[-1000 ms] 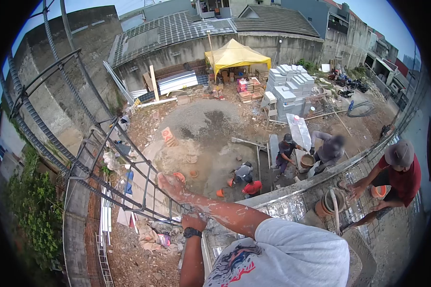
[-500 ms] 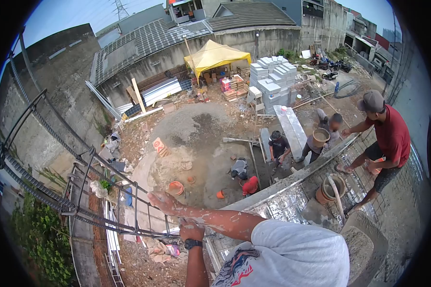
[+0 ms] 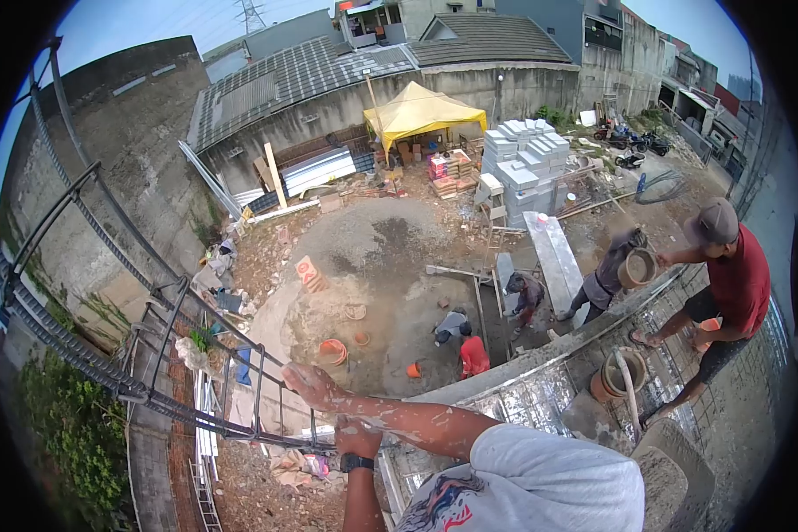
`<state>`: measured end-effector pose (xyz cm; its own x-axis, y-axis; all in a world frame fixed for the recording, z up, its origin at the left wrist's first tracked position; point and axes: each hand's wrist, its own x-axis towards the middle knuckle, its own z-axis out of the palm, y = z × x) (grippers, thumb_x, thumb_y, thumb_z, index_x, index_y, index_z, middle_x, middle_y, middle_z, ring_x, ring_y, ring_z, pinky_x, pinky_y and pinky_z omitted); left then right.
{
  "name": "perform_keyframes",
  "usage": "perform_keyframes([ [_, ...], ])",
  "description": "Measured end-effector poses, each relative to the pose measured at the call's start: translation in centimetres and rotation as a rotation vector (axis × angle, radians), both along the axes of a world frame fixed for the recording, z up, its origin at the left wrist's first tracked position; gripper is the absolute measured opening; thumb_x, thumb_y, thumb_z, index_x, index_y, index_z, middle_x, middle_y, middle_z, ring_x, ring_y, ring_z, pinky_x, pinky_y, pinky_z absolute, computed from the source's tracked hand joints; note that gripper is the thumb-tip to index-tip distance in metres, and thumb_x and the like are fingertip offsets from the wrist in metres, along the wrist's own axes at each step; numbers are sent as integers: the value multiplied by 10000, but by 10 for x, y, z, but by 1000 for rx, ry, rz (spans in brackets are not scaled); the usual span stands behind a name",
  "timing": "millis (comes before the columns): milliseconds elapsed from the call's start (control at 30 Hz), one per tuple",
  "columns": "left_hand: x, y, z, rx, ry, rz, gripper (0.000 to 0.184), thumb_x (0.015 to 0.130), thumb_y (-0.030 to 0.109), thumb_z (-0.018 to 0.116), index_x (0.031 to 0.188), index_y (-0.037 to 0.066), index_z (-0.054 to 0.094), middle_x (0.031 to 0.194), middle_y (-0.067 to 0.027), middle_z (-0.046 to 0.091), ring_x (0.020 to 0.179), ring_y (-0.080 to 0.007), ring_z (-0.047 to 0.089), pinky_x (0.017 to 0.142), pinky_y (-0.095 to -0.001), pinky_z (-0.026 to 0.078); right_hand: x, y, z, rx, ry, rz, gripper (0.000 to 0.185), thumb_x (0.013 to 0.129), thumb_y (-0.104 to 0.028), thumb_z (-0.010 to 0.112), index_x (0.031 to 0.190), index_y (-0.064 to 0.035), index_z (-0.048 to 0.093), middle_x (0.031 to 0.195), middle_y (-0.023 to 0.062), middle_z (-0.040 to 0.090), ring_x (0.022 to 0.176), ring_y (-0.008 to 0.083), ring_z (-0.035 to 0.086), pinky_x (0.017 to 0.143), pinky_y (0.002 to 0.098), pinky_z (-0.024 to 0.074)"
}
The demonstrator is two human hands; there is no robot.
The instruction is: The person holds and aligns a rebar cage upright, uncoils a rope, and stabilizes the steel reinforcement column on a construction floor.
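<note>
My right hand point(image 3: 310, 387) reaches across to the left with its fingers stretched out, at the ladder-like steel rebar cage point(image 3: 217, 417). Whether it presses on the bars is hard to tell. Grey dried splashes mark the right forearm. Just below that forearm is my left hand point(image 3: 358, 436), with a dark watch point(image 3: 356, 463) on its wrist. Its fingers look curled in by the right forearm and the cage's near end. What they hold, if anything, is hidden.
At right, a person in a red shirt point(image 3: 740, 284) stands on the rebar mesh, beside a bucket point(image 3: 619, 374); a person below holds another bucket point(image 3: 638, 266). A wheelbarrow-like tub point(image 3: 674, 479) is close by. Several workers, a yellow tent point(image 3: 426, 111) and stacked blocks point(image 3: 523, 164) are below.
The view has shifted slightly, so the scene sits lower and further right. The bucket below has come nearer the red-shirted person's outstretched arm. My hands stay at the cage's near end.
</note>
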<state>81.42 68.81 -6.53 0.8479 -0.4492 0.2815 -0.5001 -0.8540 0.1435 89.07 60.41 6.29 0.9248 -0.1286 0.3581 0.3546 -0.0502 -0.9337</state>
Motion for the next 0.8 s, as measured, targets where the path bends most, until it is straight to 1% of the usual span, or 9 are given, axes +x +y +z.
perform_keyframes([
  [67,-8,-1,10,33,-25,22,492,672,392,673,908,-39,637,993,-257,625,935,-382,610,818,-441,501,2,1,-8,-4,17,16,398,976,-387,380,827,-40,506,679,50,461,652,178,455,642,326,393],
  [133,-2,0,1,-25,110,70,620,636,433,717,1064,-2,613,1133,-275,570,1081,-409,532,922,-460,442,5,1,-11,-7,19,22,393,974,-383,382,834,-39,511,682,48,466,655,173,458,643,323,395],
  [267,17,12,-66,-242,142,137,752,632,443,734,1215,8,543,1200,-287,544,1127,-441,505,963,-484,417,6,1,-13,3,22,17,428,971,-413,368,821,-36,505,678,64,470,652,201,462,649,337,393],
  [333,42,20,-117,-30,-64,-38,750,655,431,715,1241,7,517,1197,-279,551,1127,-426,512,948,-499,421,4,1,-8,-5,3,6,483,973,-460,340,808,-30,488,661,97,465,638,249,469,651,374,391],
  [433,42,20,-135,175,-54,132,652,716,405,664,1227,20,536,1198,-235,570,1127,-387,526,932,-515,422,2,1,-7,-20,3,-16,483,973,-461,342,820,-29,495,668,97,469,647,249,471,653,373,393],
  [500,44,18,-128,167,165,236,597,775,384,605,1249,31,518,1237,-214,548,1122,-365,534,953,-511,401,3,2,-9,4,-10,-9,482,973,-460,343,834,-26,502,679,103,480,658,258,481,659,375,396],
  [533,42,13,-79,110,327,210,588,809,372,566,1284,36,484,1274,-214,519,1118,-359,536,978,-502,381,4,2,-10,15,-17,-7,482,973,-460,344,841,-25,506,684,107,486,664,262,486,662,376,397],
  [600,44,7,-46,37,401,153,549,842,372,531,1285,51,491,1295,-212,504,1110,-352,542,988,-492,378,-4,-2,5,2,5,-36,484,972,-460,347,849,-21,509,696,116,497,673,276,497,668,382,400],
  [800,48,-1,-42,-141,273,212,451,801,426,588,1128,118,630,1130,-134,635,1020,-325,608,882,-486,449,-9,5,5,-32,-56,-109,456,974,-440,356,893,-19,510,717,136,516,691,306,515,680,400,406],
])
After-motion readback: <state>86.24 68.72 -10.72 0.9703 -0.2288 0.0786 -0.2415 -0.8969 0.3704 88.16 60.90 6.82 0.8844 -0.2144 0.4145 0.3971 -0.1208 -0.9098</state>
